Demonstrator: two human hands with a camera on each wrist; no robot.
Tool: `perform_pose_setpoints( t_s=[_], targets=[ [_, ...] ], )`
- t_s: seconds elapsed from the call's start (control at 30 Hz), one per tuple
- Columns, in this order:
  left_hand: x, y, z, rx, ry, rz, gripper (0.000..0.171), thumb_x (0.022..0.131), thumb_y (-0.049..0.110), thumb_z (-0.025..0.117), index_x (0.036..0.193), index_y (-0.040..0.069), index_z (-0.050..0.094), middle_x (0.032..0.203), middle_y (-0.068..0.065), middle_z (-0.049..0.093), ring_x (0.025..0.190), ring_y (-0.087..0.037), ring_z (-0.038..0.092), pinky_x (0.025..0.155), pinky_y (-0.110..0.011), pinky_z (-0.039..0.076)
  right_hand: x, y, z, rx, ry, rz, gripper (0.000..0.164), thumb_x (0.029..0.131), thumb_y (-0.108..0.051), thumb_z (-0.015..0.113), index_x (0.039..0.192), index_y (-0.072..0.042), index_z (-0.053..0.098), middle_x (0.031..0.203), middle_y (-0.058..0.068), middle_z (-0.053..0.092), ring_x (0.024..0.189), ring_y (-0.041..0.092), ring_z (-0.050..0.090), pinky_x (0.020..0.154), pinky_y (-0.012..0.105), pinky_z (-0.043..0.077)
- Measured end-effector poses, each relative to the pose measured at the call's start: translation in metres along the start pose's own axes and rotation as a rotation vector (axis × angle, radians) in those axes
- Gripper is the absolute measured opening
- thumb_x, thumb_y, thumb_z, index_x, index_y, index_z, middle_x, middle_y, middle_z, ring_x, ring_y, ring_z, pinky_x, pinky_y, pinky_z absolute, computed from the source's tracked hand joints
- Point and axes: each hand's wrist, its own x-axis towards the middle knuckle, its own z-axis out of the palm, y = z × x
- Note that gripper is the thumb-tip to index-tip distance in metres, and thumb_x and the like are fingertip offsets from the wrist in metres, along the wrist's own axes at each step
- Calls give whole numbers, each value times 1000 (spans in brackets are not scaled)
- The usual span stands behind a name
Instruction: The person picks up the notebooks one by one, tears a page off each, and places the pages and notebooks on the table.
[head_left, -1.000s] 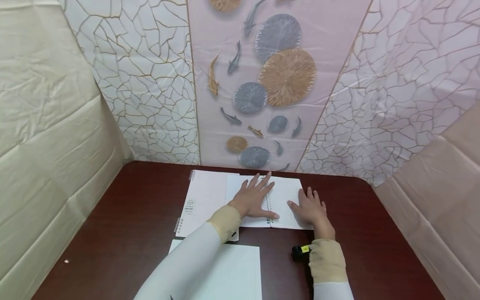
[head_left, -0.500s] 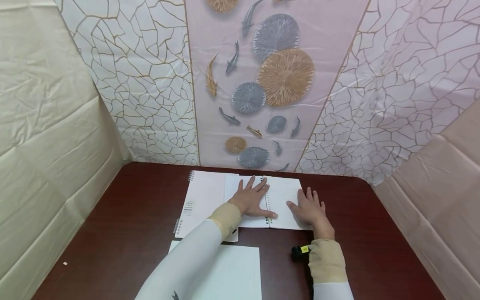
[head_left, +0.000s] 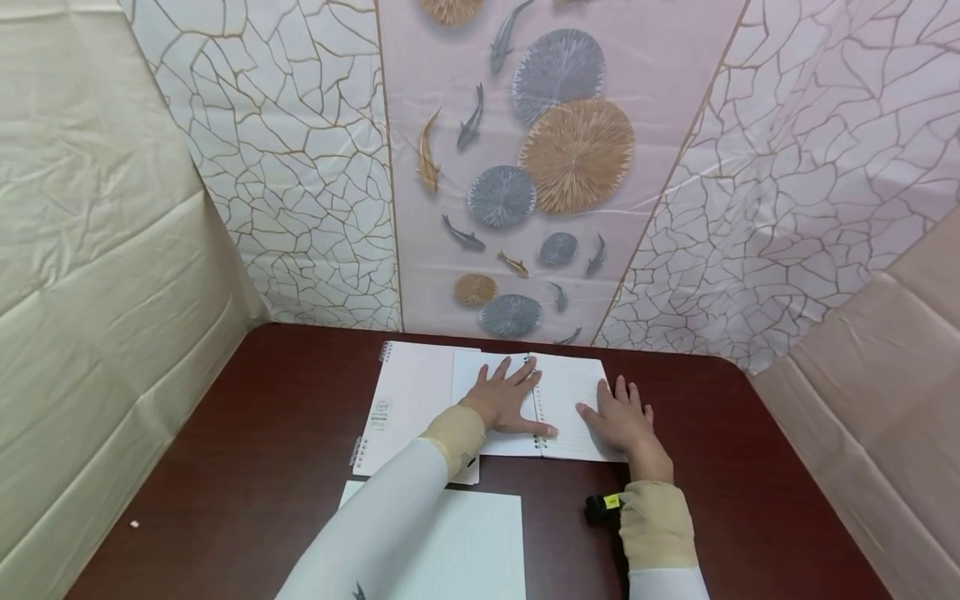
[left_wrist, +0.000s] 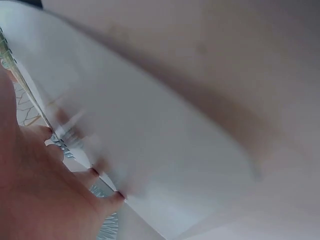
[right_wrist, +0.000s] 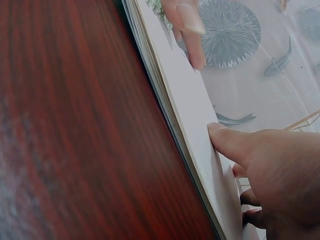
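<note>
On the open notebook's [head_left: 566, 392] right edge rests the right hand [head_left: 622, 418], tabletop [head_left: 727, 450] beyond.

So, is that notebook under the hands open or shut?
The notebook is open: white pages lie spread on both sides of its ring binding.

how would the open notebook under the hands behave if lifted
The open notebook would probably fold at its ring binding, which joins two spread halves. Its pages may fan or flop, since their edges show as thin layers.
</note>
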Motion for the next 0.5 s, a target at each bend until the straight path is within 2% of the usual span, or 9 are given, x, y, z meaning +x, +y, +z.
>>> perform_pose_setpoints(
  t_s=[0.2, 0.37, 0.5],
  targets=[
    [3, -1, 6, -13, 11, -7, 115, 74, 96, 42, 164, 30, 14, 172, 7, 0, 155, -32, 8, 122, -62, 17, 0, 2, 2, 18, 10, -3, 79, 106, -47, 47, 158, 5, 20, 163, 37, 3, 148, 56, -2, 113, 80, 5],
    [9, -1, 8, -27, -7, -7, 119, 73, 98, 40, 164, 29, 7, 171, 8, -7, 155, -33, 1, 123, -62, 11, 3, 5, 1, 31, 33, -15, 73, 105, -44, 51, 157, 2, 29, 163, 37, 7, 147, 57, 0, 111, 82, 9],
    [3, 1, 0, -23, 0, 6, 117, 76, 95, 42, 165, 26, 11, 172, 5, -3, 155, -34, 4, 123, -63, 14, 4, 6, -2, 52, 64, -18, 65, 105, -41, 53, 154, 0, 39, 163, 36, 11, 147, 57, 5, 109, 83, 12]
  ],
)
